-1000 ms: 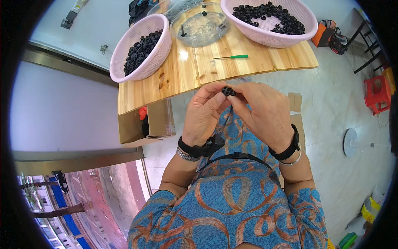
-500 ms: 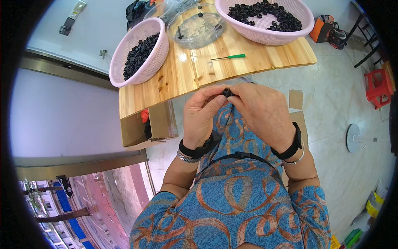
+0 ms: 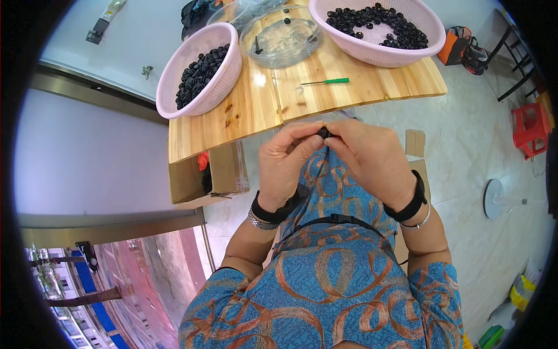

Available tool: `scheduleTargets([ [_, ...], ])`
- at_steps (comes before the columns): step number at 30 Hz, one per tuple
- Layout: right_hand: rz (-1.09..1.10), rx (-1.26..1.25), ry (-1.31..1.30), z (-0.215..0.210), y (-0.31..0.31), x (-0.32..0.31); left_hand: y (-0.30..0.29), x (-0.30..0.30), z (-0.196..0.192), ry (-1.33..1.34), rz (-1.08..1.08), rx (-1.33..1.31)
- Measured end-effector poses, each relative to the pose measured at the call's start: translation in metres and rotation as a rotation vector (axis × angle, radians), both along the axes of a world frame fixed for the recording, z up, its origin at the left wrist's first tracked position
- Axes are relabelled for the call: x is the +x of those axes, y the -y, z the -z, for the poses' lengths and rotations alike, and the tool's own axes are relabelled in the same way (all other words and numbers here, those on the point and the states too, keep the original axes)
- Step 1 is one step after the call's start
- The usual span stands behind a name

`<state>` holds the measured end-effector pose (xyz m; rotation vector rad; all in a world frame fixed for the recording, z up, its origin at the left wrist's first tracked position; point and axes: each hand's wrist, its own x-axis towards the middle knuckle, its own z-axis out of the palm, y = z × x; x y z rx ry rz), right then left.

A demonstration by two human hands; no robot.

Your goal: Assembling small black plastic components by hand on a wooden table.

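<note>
A small black plastic part (image 3: 324, 133) is pinched between both hands, just beyond my lap and short of the table's near edge. My left hand (image 3: 285, 160) grips it from the left with thumb and forefinger. From the right, my right hand (image 3: 375, 157) closes its fingertips on the same part, hiding much of it. On the table, a pink basket (image 3: 224, 87) at the left holds many small black parts (image 3: 200, 75). Another pink basket (image 3: 378, 55) at the far right contains black ring-like pieces (image 3: 401, 26).
A green-handled screwdriver (image 3: 334, 81) lies on the wooden table (image 3: 256, 110). Behind it sits a clear round tray (image 3: 279, 55) with a few black pieces. A cardboard box (image 3: 226, 171) stands under the table's left side; a red stool (image 3: 530, 125) is at the right.
Both hands still hold the small black part, with the fingers shifted slightly around it. The whole view has moved a little.
</note>
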<state>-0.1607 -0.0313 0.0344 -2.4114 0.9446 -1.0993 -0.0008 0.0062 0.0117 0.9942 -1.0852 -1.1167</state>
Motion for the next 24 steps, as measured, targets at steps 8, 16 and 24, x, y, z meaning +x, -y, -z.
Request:
scheduleTargets([
  [8, -0.246, 0.2, 0.095, -0.004, 0.02, -0.008, -0.004, 0.005, 0.0, -0.173, 0.073, 0.15],
  [16, -0.328, 0.421, 0.138, -0.001, 0.029, -0.011, -0.005, 0.009, 0.004, -0.364, 0.279, 0.2],
  [24, -0.418, 0.247, 0.054, 0.01, 0.038, -0.01, -0.007, 0.007, 0.016, -0.481, 0.255, 0.233],
])
